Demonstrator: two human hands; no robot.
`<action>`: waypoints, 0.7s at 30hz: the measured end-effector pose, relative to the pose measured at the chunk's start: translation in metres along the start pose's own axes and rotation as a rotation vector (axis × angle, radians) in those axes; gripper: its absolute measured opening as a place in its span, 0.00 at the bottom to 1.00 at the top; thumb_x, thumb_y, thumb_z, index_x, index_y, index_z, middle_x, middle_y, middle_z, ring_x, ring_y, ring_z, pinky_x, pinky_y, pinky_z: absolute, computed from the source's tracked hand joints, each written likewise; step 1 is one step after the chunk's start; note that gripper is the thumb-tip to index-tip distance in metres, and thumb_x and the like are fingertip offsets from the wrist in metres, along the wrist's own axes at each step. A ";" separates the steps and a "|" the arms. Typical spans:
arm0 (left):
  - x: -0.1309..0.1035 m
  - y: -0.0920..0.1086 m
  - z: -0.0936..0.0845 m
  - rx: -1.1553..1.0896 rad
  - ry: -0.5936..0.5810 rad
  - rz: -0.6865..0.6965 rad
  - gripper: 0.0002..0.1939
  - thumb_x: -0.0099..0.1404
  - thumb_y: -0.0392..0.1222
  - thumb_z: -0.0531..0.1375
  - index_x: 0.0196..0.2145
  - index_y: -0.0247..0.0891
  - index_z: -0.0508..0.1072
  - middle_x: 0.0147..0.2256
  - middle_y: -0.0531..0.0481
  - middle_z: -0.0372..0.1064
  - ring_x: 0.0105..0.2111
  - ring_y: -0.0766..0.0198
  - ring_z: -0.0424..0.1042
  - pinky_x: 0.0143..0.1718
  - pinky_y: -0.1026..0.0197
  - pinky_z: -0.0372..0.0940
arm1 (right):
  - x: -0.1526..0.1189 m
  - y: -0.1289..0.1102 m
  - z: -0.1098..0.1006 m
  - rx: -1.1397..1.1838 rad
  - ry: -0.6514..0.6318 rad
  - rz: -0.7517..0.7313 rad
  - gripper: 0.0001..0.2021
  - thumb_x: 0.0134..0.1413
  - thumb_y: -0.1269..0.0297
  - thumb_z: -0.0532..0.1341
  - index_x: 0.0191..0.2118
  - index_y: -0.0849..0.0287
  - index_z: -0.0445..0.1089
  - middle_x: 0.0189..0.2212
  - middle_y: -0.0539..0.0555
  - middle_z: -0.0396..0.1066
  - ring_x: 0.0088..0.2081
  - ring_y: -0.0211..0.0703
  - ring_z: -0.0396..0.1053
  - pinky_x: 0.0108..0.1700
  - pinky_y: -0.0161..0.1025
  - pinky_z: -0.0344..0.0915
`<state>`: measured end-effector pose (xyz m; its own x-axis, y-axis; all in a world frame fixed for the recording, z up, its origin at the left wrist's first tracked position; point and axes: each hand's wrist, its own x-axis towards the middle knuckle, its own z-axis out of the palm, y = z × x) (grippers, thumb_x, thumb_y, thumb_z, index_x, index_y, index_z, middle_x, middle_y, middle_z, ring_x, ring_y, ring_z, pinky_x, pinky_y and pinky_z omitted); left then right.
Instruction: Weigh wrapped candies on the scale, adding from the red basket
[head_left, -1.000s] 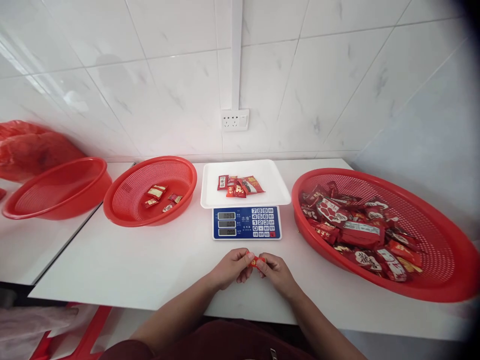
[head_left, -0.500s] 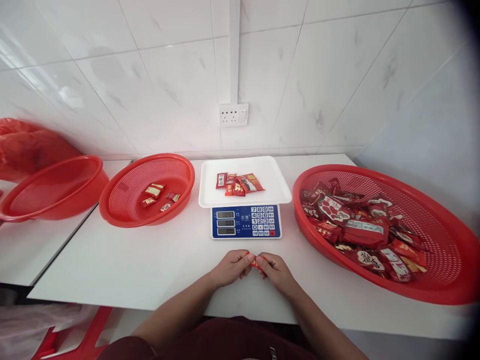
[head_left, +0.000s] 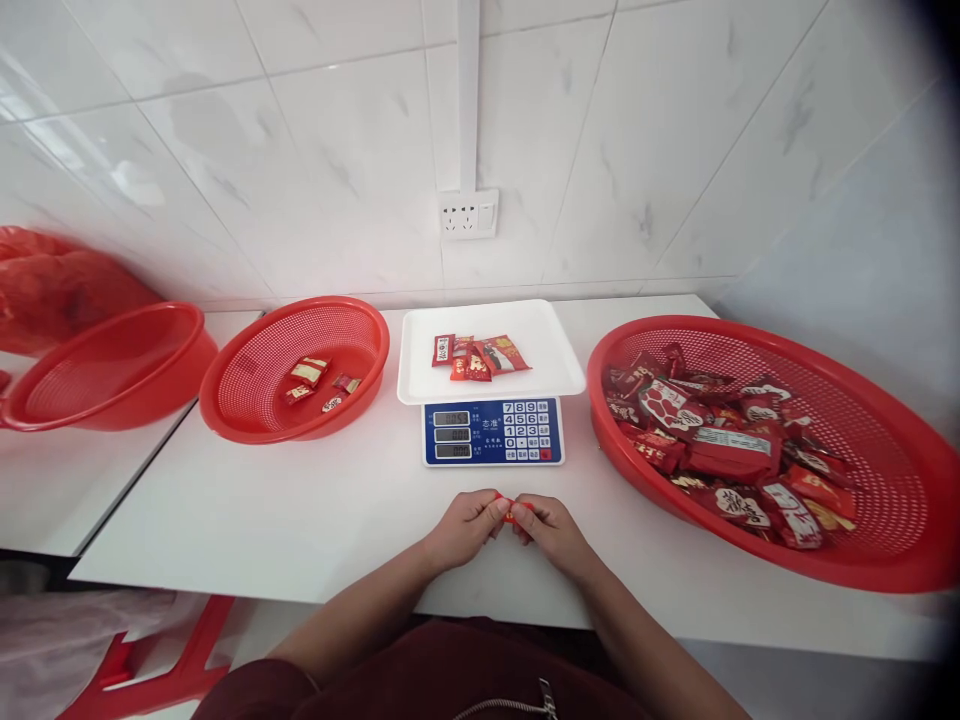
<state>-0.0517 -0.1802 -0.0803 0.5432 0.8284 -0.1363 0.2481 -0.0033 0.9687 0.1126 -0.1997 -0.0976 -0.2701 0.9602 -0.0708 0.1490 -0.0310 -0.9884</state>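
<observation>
Between my two hands, in front of the scale, is a small red candy packet (head_left: pixel 511 512). My left hand (head_left: pixel 466 527) pinches one end of it, and my right hand (head_left: pixel 551 532) grips the other; the fingers cover most of the wrapper. Just beyond them stands a blue digital scale (head_left: pixel 493 432) topped by a white tray (head_left: pixel 420 385). Several red snack packets (head_left: pixel 480 358) lie together on that tray. The digits on the scale's display are too faint to read surely.
A large red basket (head_left: pixel 892 480) on the right holds many wrapped snacks (head_left: pixel 731 450). Left of the scale, another red basket (head_left: pixel 225 410) has a few packets in it. Farther left are a third red basket (head_left: pixel 112 400) and a red plastic bag (head_left: pixel 67 285). A wall socket (head_left: pixel 469 214) is behind.
The whole view has tilted slightly, shifting everything a little up in the picture. Both hands keep hold of the small packet, with the fingers slightly shifted on it.
</observation>
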 end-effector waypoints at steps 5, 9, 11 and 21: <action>-0.004 -0.005 0.000 0.153 0.094 0.061 0.19 0.65 0.51 0.49 0.21 0.39 0.63 0.22 0.51 0.63 0.24 0.64 0.61 0.30 0.60 0.57 | 0.000 -0.001 0.000 -0.027 0.008 0.009 0.25 0.53 0.41 0.52 0.16 0.55 0.59 0.13 0.49 0.61 0.18 0.39 0.59 0.23 0.38 0.59; -0.005 -0.005 0.000 0.193 0.114 0.065 0.18 0.65 0.51 0.49 0.21 0.40 0.62 0.22 0.51 0.64 0.24 0.63 0.61 0.29 0.59 0.56 | 0.001 0.000 0.001 -0.036 0.010 0.003 0.26 0.53 0.41 0.52 0.16 0.56 0.59 0.13 0.48 0.60 0.18 0.38 0.58 0.22 0.37 0.57; -0.005 -0.003 0.001 0.170 0.112 0.053 0.19 0.65 0.52 0.48 0.21 0.40 0.62 0.22 0.51 0.63 0.24 0.63 0.60 0.28 0.59 0.56 | 0.001 0.002 0.001 -0.031 0.009 0.001 0.26 0.53 0.41 0.51 0.17 0.57 0.60 0.13 0.48 0.60 0.18 0.38 0.58 0.23 0.37 0.57; -0.002 0.006 -0.001 -0.098 0.014 -0.046 0.22 0.66 0.53 0.47 0.20 0.38 0.60 0.18 0.55 0.56 0.19 0.69 0.55 0.23 0.63 0.53 | 0.000 0.001 -0.001 0.023 0.002 0.027 0.27 0.53 0.39 0.50 0.18 0.58 0.62 0.15 0.50 0.63 0.18 0.37 0.61 0.23 0.36 0.60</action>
<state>-0.0520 -0.1811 -0.0745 0.5217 0.8342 -0.1786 0.1928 0.0887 0.9772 0.1133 -0.1991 -0.0984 -0.2647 0.9594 -0.0977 0.1344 -0.0636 -0.9889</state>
